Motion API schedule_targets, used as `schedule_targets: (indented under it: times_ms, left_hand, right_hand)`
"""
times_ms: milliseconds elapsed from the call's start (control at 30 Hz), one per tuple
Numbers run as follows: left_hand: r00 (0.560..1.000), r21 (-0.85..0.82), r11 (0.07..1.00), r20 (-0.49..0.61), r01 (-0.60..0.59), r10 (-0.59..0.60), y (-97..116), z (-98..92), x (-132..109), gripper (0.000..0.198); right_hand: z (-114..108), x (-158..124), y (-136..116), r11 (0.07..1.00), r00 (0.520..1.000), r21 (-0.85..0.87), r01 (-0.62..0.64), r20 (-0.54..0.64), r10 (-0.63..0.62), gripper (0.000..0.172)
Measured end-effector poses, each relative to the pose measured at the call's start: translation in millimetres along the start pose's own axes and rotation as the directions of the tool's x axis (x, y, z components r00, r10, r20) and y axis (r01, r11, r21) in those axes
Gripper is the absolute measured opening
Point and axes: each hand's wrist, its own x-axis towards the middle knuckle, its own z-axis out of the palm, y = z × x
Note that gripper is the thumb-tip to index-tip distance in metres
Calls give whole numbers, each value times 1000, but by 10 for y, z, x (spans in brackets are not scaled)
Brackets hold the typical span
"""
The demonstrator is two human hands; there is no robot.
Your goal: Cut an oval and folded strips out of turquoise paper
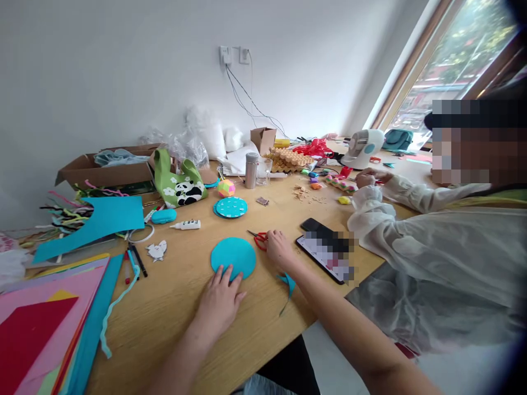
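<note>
A round blue paper disc (234, 255) lies flat on the wooden table. The fingers of my left hand (222, 293) are spread over its near edge, with the palm down. To the right of the disc, my right hand (280, 248) has its fingers closed at the red handles of a pair of scissors (260, 239). The blades point left, away from the hand. Below my right wrist lies a curled blue paper scrap (289, 284). Behind the disc sits a stack of blue discs with white marks (231, 208).
A glue bottle (190, 225), blue case (163, 215) and white paper cutout (157, 250) lie to the left. Coloured sheets (45, 312) fill the near left. Two phones (323, 258) lie right of my hand. A co-worker's sleeve (382, 219) reaches over the table's right side.
</note>
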Motion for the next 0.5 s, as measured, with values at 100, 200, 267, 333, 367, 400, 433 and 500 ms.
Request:
schedule_targets:
  times_ms: [100,200,267,333,367,400,433,500]
  left_hand:
    - [1000,28,999,-9,22,-22,-127,-70,-311,42]
    - [1000,38,999,0,22,-22,-272,-131,-658,36]
    - [1000,34,999,-4,29,-29,-365,-149,-844,32]
    - [999,20,999,-21,47,-46,-445,-154,-963,29]
    - [998,7,998,-34,59,-59,-473,-156,-997,28]
    - [996,-13,998,-53,68,-69,-488,-165,-1020,28]
    - [994,-47,996,-81,70,-74,-487,-183,-1038,28]
    - [987,-175,984,-151,36,-63,-433,-255,-1096,31]
  right_hand:
    - [-117,-170,52,998,999,52,20,-31,-18,22]
    - [-189,-487,161,994,997,100,53,-62,-47,24]
    - [-161,-736,261,989,994,121,85,-72,-77,25]
    - [-74,-966,342,978,985,161,133,-132,-112,33]
    - [-19,-1064,360,977,983,163,136,-146,-112,37]
    - [36,-1146,357,977,981,165,138,-159,-112,39]
    - [87,-1213,330,976,980,168,137,-168,-109,39]
    - [158,-1294,207,972,978,188,139,-181,-105,31]
